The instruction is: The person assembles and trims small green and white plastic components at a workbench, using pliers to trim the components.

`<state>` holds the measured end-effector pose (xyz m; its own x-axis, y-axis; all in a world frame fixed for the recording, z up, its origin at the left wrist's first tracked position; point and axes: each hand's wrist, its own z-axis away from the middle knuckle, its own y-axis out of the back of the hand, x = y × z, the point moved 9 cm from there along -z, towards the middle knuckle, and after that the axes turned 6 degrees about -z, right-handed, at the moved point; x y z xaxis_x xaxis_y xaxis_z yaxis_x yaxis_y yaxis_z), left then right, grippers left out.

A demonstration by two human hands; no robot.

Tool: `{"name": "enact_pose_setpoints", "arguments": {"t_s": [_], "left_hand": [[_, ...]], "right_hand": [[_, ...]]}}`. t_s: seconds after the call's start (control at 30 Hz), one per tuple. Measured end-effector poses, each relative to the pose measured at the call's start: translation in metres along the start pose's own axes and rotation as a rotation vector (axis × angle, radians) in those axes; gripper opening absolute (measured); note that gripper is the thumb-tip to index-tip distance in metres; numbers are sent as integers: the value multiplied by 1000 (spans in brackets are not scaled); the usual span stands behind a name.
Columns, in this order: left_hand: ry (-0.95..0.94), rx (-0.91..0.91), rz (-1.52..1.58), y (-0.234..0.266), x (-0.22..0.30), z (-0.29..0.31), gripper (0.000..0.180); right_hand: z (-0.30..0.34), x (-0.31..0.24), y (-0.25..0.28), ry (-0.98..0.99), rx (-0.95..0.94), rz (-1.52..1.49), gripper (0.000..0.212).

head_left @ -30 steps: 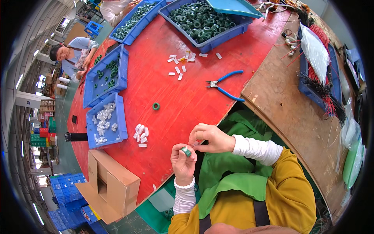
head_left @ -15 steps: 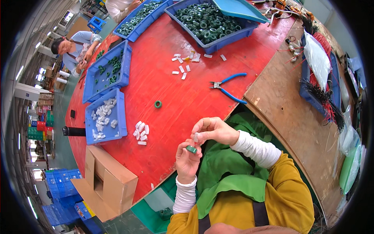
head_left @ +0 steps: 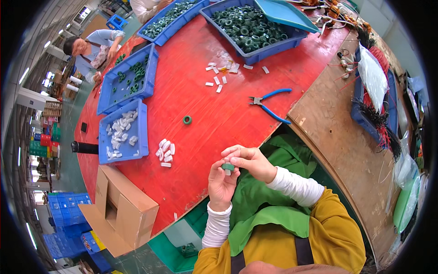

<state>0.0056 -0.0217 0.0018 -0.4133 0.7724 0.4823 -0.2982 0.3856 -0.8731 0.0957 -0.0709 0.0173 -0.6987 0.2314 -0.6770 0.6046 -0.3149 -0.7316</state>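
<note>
Over the table's near edge, my left hand (head_left: 221, 190) grips a green ring (head_left: 228, 167) between thumb and fingers. A small white piece (head_left: 228, 172) shows just under the ring and seems to pass through its hole. My right hand (head_left: 256, 165) is closed, its thumb and fingertips pinched at the ring's upper side; what lies between them is mostly hidden. Left of my hands is a small pile of white pieces (head_left: 165, 150). Another green ring (head_left: 187, 120) lies alone on the red table (head_left: 200, 150).
Blue-handled cutting pliers (head_left: 272, 105) lie ahead on the right, beside scattered white tabs (head_left: 219, 78). Blue bins hold green rings (head_left: 248, 29) and white pieces (head_left: 122, 128). A cardboard box (head_left: 132, 214) stands at the near left. Across the table a co-worker (head_left: 93, 52) sits.
My right hand has come down onto the green ring, which has turned in my left fingers. The white piece, earlier above the ring in my right fingertips, now shows below it.
</note>
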Motion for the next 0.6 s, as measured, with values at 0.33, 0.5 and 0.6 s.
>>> {"name": "enact_pose_setpoints", "arguments": {"t_s": [0.33, 0.5, 0.6], "left_hand": [[-29, 177, -13, 5, 4, -5, 21], [-15, 152, -2, 5, 0, -6, 20], [-12, 169, -28, 2, -2, -4, 20]], "right_hand": [[21, -69, -26, 643, -4, 914, 29], [30, -68, -56, 925, -128, 1298, 33], [30, -70, -64, 1013, -153, 1395, 32]]}}
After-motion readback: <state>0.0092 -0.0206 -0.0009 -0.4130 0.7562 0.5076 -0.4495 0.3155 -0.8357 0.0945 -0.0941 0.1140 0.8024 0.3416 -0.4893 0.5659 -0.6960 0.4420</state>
